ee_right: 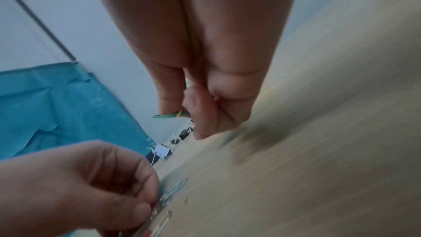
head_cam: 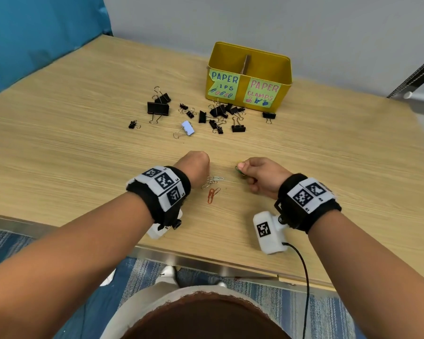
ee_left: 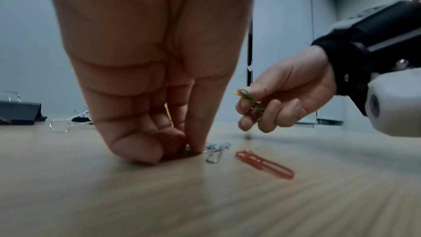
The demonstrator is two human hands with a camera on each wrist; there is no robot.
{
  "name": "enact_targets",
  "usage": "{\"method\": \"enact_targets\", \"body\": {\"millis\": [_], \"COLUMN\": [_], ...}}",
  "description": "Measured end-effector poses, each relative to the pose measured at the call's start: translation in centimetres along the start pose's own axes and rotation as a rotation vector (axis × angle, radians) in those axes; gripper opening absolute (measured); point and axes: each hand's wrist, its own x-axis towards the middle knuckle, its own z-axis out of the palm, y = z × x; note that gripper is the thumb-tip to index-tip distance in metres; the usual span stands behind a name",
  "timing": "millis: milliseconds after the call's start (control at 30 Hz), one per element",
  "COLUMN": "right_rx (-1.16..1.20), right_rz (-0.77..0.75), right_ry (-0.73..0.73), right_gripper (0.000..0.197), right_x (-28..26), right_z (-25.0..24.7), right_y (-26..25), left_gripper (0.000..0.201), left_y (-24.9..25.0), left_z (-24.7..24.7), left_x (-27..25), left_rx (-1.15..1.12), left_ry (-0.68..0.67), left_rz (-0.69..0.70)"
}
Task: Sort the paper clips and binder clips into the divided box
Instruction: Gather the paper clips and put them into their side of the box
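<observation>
Head view: both hands work low over the pale wood-grain desk [head_cam: 83, 133], near its front edge.
Black binder clips [head_cam: 158, 108] lie scattered before the yellow divided metal box [head_cam: 251, 77]. Left wrist view: the left hand [ee_left: 145, 82] has its fingers [ee_left: 198, 123] pinched on silver wire paper clips [ee_left: 215, 152] lying on the desk, beside a red paper clip [ee_left: 264, 164]. Right wrist view: the right hand [ee_right: 205, 71] has its fingers clamped on green and yellow paper clips [ee_right: 170, 115].

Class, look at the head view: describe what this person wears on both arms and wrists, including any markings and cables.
Both forearms are bare, without sleeves. The left hand and right hand each have a black wristband wrapped with white panels of black square-pattern markers. A white camera module with its own marker hangs under the right wrist, trailing a black cable; the left has a similar white module.
</observation>
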Motion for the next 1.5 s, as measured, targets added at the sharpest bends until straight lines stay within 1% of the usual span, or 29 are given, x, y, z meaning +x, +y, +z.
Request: {"method": "enact_targets", "body": {"millis": [100,200,267,300,367,433,533,633,700,767,833,867,900,967,1033,1100,1133,1233,1333,1500], "right_rx": [0.156,0.203,0.210,0.217,0.246,0.292,0.353,0.361,0.295,0.153,-0.119,-0.269,-0.389,-0.496,-0.506,-0.499,-0.495,-0.467,-0.453,-0.444], "right_rz": [-0.026,-0.071,-0.084,-0.084,-0.074,-0.049,0.012,0.059,0.067,0.070,0.037,0.006,-0.035,-0.099,-0.103,-0.095,-0.090,-0.082,-0.074,-0.069], "right_ry": [-0.003,0.003,0.018,0.025,0.032,0.048,0.107,0.150,0.146,0.112,0.071,0.058,0.054,0.034,-0.001,-0.011,-0.012,-0.008,-0.018,-0.015], "right_gripper": [0.019,0.019,0.018,0.020,0.024,0.028,0.029,0.035,0.041,0.042,0.039,0.037,0.034,0.032,0.034,0.035,0.035,0.035,0.035,0.035], "right_x": [-0.2,-0.1,0.0,0.1,0.0,-0.1,-0.2,-0.3,-0.4,-0.7,-1.2,-1.6,-1.8,-2.1,-2.2,-2.3,-2.4,-2.4,-2.6,-2.7], "right_z": [-0.1,-0.3,-0.3,-0.3,-0.2,-0.2,0.0,0.3,0.3,0.5,1.1,1.5,1.9,2.5,2.8,2.8,2.8,2.6,2.4,2.5], "right_y": [-0.3,-0.2,0.1,0.2,0.1,-0.1,-0.3,-0.4,-0.3,-0.1,0.0,0.0,0.0,0.0,-0.1,-0.2,-0.2,0.0,0.3,0.3], "left_gripper": [0.019,0.015,0.007,0.007,0.016,0.019,0.027,0.024,0.031,0.037,0.028,0.024,0.025,0.026,0.028,0.039,0.040,0.027,0.017,0.024], "left_y": [0.1,0.2,-0.1,-0.3,-0.9,-1.1,-1.2,-1.0,-0.8,-0.6,-0.4,-0.3,-0.2,-0.1,-0.1,-0.2,-0.3,-0.3,-0.2,-0.1], "left_z": [0.2,-0.1,-0.8,-1.2,-1.7,-2.1,-2.5,-2.7,-2.5,-2.2,-1.8,-1.8,-1.6,-1.5,-1.4,-1.2,-1.2,-1.3,-1.1,-0.1], "left_x": [-0.2,-0.5,-0.5,-0.4,-0.1,-0.1,0.1,0.2,0.2,0.0,-0.1,-0.3,-0.4,-0.5,-0.7,-0.6,-0.5,-0.2,-0.2,-0.4], "left_rx": [0.055,0.060,-0.052,-0.143,-0.391,-0.601,-0.706,-0.752,-0.718,-0.567,-0.308,-0.218,-0.170,-0.112,-0.039,0.022,0.028,0.008,-0.014,0.106], "left_ry": [-0.046,-0.041,-0.003,0.001,-0.049,-0.094,-0.122,-0.182,-0.212,-0.187,-0.119,-0.105,-0.126,-0.197,-0.231,-0.215,-0.192,-0.136,-0.137,-0.178], "left_rz": [0.033,0.063,0.062,0.058,0.026,-0.031,-0.115,-0.164,-0.164,-0.091,0.020,0.063,0.090,0.130,0.143,0.153,0.155,0.151,0.142,0.129]}}
